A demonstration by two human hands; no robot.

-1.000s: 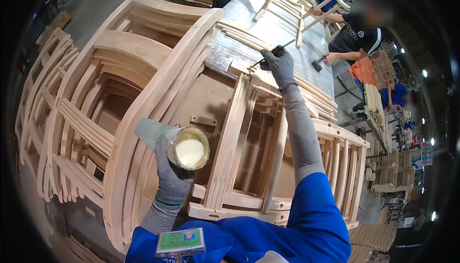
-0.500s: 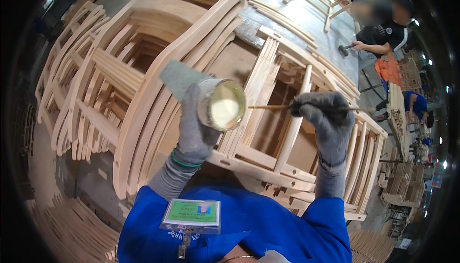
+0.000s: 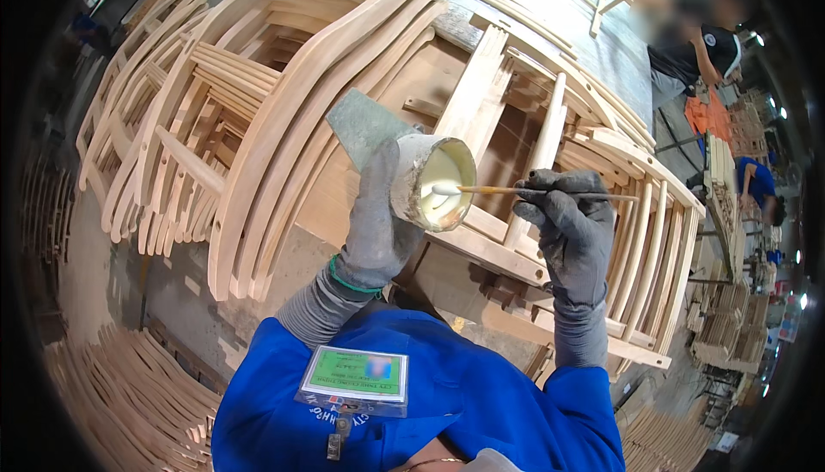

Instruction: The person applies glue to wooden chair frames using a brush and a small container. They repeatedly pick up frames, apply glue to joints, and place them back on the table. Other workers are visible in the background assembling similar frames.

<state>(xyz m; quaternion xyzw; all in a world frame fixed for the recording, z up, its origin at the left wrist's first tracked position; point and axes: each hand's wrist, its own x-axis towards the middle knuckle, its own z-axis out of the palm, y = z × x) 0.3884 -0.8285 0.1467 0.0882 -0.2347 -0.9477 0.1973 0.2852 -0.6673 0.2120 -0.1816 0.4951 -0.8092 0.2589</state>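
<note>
My left hand (image 3: 375,214), in a grey glove with a green band at the wrist, is wrapped round a stained cup (image 3: 412,175). The cup is tilted and holds a creamy white liquid (image 3: 436,171). A flat grey-green piece (image 3: 365,125) sticks out beyond the cup on the far left side; how it is held is hidden. My right hand (image 3: 574,236), also gloved, pinches a thin stick (image 3: 497,190) between thumb and fingers. The stick's left end is inside the cup, with its white-coated tip at the liquid.
Pale wooden frames with slats (image 3: 550,132) lie beneath and beyond my hands. Large curved wooden frames (image 3: 284,111) are stacked to the left. A grey metal table (image 3: 593,68) stands at the far right, with a person (image 3: 696,55) beside it. More curved pieces (image 3: 129,386) lie lower left.
The stick's tip has gone from beside the cup's rim into the cup. The cup has shifted right, and my right hand slightly left and down. The far person's arm has risen.
</note>
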